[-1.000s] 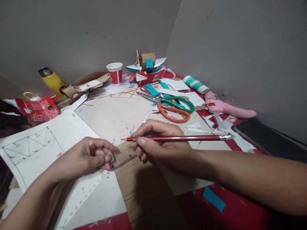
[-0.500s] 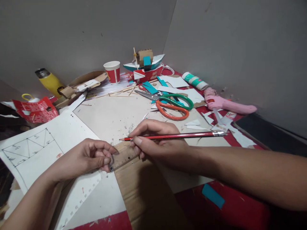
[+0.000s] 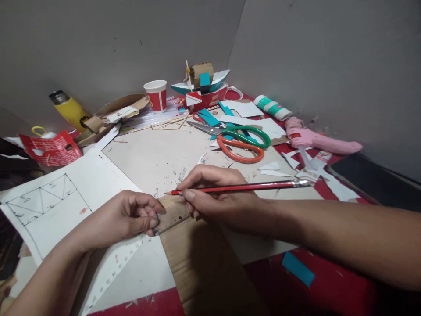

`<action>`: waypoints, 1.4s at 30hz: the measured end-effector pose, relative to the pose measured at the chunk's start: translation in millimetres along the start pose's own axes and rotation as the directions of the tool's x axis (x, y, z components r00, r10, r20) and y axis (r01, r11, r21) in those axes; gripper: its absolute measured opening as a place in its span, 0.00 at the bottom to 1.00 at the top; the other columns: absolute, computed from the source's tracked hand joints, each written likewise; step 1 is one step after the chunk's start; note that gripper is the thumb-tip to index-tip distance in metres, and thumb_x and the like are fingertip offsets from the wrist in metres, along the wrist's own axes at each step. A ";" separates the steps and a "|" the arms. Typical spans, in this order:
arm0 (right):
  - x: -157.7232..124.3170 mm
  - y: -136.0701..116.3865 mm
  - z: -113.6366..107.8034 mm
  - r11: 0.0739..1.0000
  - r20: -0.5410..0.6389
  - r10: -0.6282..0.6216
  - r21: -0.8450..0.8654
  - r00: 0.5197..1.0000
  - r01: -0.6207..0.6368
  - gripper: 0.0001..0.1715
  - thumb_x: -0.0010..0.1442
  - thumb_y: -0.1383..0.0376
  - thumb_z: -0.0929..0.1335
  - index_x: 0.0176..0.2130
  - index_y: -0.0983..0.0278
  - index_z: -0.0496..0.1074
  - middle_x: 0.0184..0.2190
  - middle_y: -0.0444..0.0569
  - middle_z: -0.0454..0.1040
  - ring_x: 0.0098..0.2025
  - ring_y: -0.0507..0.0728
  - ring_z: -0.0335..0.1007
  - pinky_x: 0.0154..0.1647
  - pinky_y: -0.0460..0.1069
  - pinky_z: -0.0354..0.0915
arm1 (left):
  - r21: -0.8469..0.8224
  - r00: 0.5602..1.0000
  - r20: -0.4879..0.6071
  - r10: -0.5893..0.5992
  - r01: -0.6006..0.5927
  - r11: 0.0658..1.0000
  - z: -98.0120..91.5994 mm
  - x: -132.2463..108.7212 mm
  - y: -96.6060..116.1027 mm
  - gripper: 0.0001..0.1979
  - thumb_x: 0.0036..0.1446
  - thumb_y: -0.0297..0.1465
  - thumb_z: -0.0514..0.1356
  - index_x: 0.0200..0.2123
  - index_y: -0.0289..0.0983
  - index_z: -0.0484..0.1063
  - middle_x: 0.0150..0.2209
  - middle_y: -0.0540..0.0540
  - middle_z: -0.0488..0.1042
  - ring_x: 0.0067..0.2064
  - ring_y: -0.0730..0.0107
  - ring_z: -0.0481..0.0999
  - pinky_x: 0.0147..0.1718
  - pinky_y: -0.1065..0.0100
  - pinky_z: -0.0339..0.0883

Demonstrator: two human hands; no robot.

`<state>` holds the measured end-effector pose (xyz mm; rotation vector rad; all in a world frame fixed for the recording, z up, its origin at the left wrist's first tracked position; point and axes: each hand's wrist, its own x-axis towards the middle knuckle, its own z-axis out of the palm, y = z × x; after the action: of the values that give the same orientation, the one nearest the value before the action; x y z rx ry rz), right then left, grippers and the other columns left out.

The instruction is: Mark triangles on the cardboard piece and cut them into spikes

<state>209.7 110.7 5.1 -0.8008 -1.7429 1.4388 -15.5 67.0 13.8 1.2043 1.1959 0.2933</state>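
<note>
My left hand (image 3: 123,217) is closed in a pinch on one end of a clear ruler (image 3: 171,218) that lies across a brown cardboard strip (image 3: 200,267). My right hand (image 3: 219,195) is closed on a red pencil (image 3: 250,188), which lies almost level with its tip pointing left just above the ruler's edge. The fingers of the right hand also press on the ruler's other end. A white sheet with a pencilled triangle drawing (image 3: 49,206) lies to the left of my left hand.
Green and orange scissors (image 3: 241,142) lie beyond my hands. A pink glue gun (image 3: 315,140), a glue tube (image 3: 272,107) and a black phone (image 3: 375,180) are at the right. A paper cup (image 3: 157,94), a cardboard boat model (image 3: 202,85) and a yellow flask (image 3: 69,109) stand at the back.
Both hands stay on the ruler and pencil. The view has shifted slightly; nothing was picked up or let go.
</note>
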 end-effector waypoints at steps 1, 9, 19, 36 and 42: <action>0.0 0.0 0.2 1.000 0.003 -0.002 -0.009 1.000 0.002 0.04 0.52 0.69 0.65 0.30 0.64 0.71 0.23 0.44 0.72 0.25 0.51 0.67 0.25 0.46 0.63 | 0.008 1.000 -0.007 0.000 0.000 1.000 0.2 0.0 -0.3 0.11 0.57 0.35 0.62 0.38 0.32 0.72 0.25 0.51 0.69 0.26 0.75 0.65 0.27 0.72 0.57; -1.0 -2.9 0.7 0.996 -0.013 -0.048 -0.076 0.999 0.047 0.05 0.53 0.71 0.66 0.29 0.64 0.72 0.25 0.44 0.73 0.28 0.51 0.68 0.27 0.45 0.63 | 0.041 1.000 -0.021 -0.010 0.011 0.999 3.5 -0.2 -1.5 0.09 0.59 0.35 0.60 0.34 0.34 0.73 0.24 0.53 0.66 0.25 0.78 0.60 0.24 0.73 0.53; -4.2 -1.6 -1.0 0.980 0.030 -0.092 -0.176 0.995 0.096 0.08 0.53 0.74 0.66 0.31 0.65 0.74 0.25 0.43 0.74 0.25 0.49 0.67 0.23 0.42 0.61 | 0.083 0.999 -0.036 -0.002 0.005 0.997 8.3 -1.5 2.5 0.07 0.59 0.33 0.59 0.32 0.35 0.72 0.23 0.54 0.64 0.24 0.78 0.59 0.23 0.74 0.54; -6.3 1.9 -8.3 0.940 0.162 -0.256 -0.188 0.953 0.284 0.05 0.59 0.72 0.66 0.35 0.65 0.72 0.29 0.45 0.76 0.28 0.49 0.71 0.28 0.43 0.64 | 0.074 0.999 -0.049 0.007 -0.003 0.997 6.6 1.8 -1.8 0.07 0.59 0.33 0.60 0.31 0.35 0.71 0.23 0.53 0.65 0.25 0.77 0.62 0.24 0.73 0.56; -6.4 0.8 -8.1 0.946 0.203 -0.248 -0.159 0.947 0.282 0.03 0.60 0.70 0.66 0.34 0.65 0.71 0.29 0.46 0.76 0.28 0.50 0.71 0.28 0.43 0.65 | 0.068 0.999 -0.040 0.005 -0.003 0.998 7.4 2.4 1.3 0.06 0.58 0.31 0.60 0.31 0.36 0.71 0.21 0.55 0.65 0.23 0.79 0.59 0.21 0.75 0.52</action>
<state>219.9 109.8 4.3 -0.5138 -2.0606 1.2086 -7.9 65.1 12.8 1.2651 1.2468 0.2828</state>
